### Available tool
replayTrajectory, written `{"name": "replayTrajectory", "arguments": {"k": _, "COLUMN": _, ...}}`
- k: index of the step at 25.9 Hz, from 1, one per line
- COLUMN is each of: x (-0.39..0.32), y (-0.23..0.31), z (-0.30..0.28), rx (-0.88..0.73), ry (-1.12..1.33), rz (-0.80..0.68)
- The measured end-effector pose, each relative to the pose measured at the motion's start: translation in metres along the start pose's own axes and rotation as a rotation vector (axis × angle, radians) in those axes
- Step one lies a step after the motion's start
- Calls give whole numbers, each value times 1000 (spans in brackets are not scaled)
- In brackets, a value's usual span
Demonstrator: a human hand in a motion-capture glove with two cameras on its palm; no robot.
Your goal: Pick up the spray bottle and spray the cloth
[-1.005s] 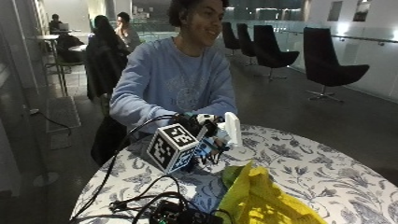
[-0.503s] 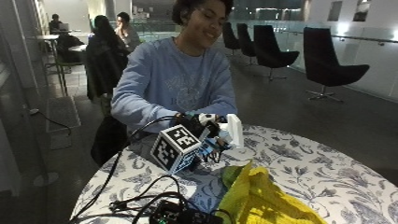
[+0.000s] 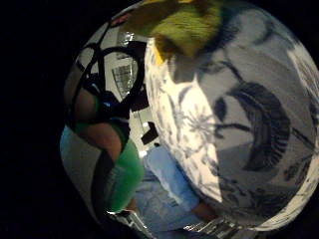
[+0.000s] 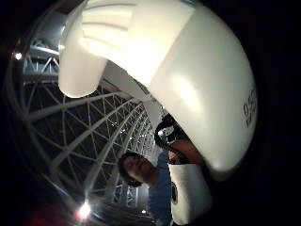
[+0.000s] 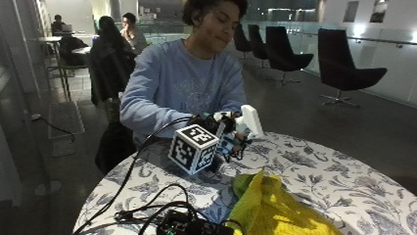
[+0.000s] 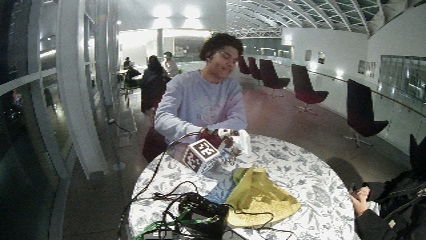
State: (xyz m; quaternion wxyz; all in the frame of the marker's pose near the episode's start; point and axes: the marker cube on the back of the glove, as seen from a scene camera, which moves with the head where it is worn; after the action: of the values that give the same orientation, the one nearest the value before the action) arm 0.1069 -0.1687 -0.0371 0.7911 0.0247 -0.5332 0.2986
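In the outside view my gloved right hand (image 5: 214, 121) grips the spray bottle (image 5: 248, 122) just above the table's far side, with its white trigger head pointing out over the table. The yellow cloth (image 5: 273, 205) lies crumpled on the table in front of the bottle, nearer the camera. In the thumb side palm view the white spray head (image 4: 188, 70) fills most of the picture. The little finger side palm view shows the bottle's green body (image 3: 122, 174) beside the palm and the yellow cloth (image 3: 182, 25) across the tabletop (image 3: 239, 124). In the wide outside view the hand (image 6: 218, 139) holds the bottle (image 6: 241, 141) behind the cloth (image 6: 259, 195).
The round table (image 5: 338, 166) has a white cover with a blue flower print. A black device with cables (image 5: 186, 225) sits at the near edge, left of the cloth. Another person's hands (image 6: 359, 195) rest at the table's right side.
My hand has lifted the spray bottle slightly and moved it a little toward the cloth. The cloth has not moved.
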Motion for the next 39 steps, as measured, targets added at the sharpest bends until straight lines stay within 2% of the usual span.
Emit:
{"name": "replayTrajectory", "arguments": {"k": 8, "x": -48, "y": -15, "z": 98, "rx": -183, "ry": 48, "rz": -514}}
{"name": "replayTrajectory", "arguments": {"k": 14, "x": -44, "y": -42, "z": 179, "rx": -281, "ry": 160, "rz": -756}}
{"name": "replayTrajectory", "arguments": {"k": 21, "x": -6, "y": -81, "z": 242, "rx": -315, "ry": 211, "rz": -740}}
{"name": "replayTrajectory", "arguments": {"k": 27, "x": 21, "y": -97, "z": 267, "rx": -405, "ry": 306, "rz": -702}}
{"name": "replayTrajectory", "arguments": {"k": 31, "x": 27, "y": -95, "z": 273, "rx": -463, "ry": 301, "rz": -667}}
{"name": "replayTrajectory", "arguments": {"k": 36, "x": 28, "y": -111, "z": 278, "rx": -359, "ry": 330, "rz": -661}}
{"name": "replayTrajectory", "arguments": {"k": 39, "x": 33, "y": -95, "z": 263, "rx": -465, "ry": 355, "rz": -593}}
